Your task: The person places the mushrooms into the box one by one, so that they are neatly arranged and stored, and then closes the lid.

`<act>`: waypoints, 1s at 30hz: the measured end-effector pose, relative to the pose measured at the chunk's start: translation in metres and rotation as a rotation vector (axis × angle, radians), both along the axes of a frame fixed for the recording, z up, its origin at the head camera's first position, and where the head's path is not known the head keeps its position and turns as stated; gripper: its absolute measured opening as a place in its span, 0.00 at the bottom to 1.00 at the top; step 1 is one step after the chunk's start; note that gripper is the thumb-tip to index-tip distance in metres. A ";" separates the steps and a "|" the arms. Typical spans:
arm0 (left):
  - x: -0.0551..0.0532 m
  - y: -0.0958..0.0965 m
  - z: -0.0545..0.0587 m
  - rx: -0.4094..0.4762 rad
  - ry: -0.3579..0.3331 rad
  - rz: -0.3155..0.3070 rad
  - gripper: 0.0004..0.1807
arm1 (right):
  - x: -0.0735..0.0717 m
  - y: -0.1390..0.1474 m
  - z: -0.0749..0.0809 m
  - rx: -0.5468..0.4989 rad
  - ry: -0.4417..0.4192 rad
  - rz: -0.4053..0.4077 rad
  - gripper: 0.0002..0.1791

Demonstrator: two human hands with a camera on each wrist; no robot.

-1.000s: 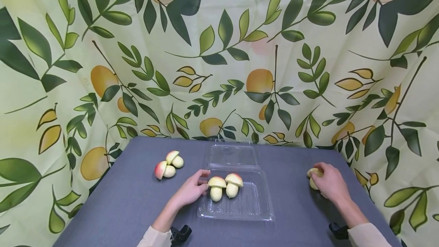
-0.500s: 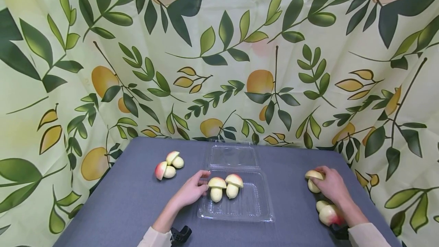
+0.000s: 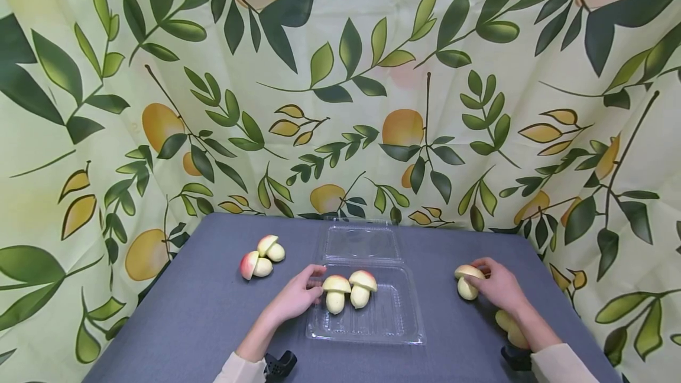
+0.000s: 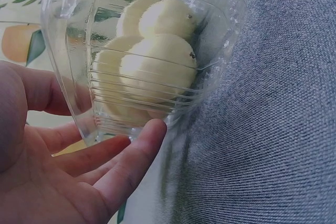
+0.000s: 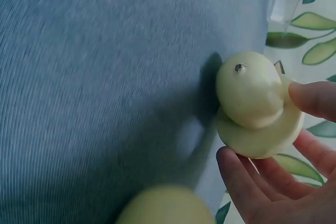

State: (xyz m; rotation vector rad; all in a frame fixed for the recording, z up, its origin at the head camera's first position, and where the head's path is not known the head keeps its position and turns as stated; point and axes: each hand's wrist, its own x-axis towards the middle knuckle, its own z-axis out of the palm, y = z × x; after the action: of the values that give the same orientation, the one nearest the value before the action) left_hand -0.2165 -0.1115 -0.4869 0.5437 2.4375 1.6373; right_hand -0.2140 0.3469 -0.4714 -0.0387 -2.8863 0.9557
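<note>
In the head view my right hand (image 3: pixel 497 283) pinches a pale mushroom (image 3: pixel 466 289) with a red-tinted cap. Its thumb and fingers lie on the cap in the right wrist view, where the stem (image 5: pixel 249 90) shows a dark spot at its end. Beneath the right forearm sits another mushroom (image 3: pixel 509 325), partly hidden. A clear plastic container (image 3: pixel 396 312) lies with its lid (image 3: pixel 362 243) laid back. Two mushrooms, the left one (image 3: pixel 335 293) and the right one (image 3: pixel 363 287), lie side by side inside. My left hand (image 3: pixel 298 294) holds the container's left wall, fingers against its outside (image 4: pixel 131 156).
At the left of the grey tabletop (image 3: pixel 202 312) lie two more mushrooms, a front one (image 3: pixel 257 265) and a back one (image 3: pixel 271 247). A leaf-and-fruit patterned cloth (image 3: pixel 351 135) hangs behind the table. Each wrist wears a black strap, such as the left one (image 3: pixel 281 364).
My right hand has moved left with its mushroom, towards the container. The mushroom under the forearm came into view and is now half covered. The left hand and container have stayed put.
</note>
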 end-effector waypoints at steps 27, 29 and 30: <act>0.001 0.001 0.001 -0.020 0.008 0.005 0.25 | 0.007 -0.070 0.008 -0.159 0.016 0.090 0.22; 0.001 0.001 0.001 -0.017 0.007 0.006 0.25 | 0.007 -0.072 0.011 -0.164 0.021 0.096 0.22; 0.001 0.001 0.001 -0.014 0.006 0.006 0.25 | 0.008 -0.074 0.013 -0.169 0.025 0.097 0.21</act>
State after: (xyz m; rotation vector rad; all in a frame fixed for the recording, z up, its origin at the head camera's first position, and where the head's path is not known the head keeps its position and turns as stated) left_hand -0.2156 -0.1103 -0.4860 0.5400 2.4552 1.6218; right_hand -0.2064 0.2734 -0.4585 0.1008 -2.7997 1.2052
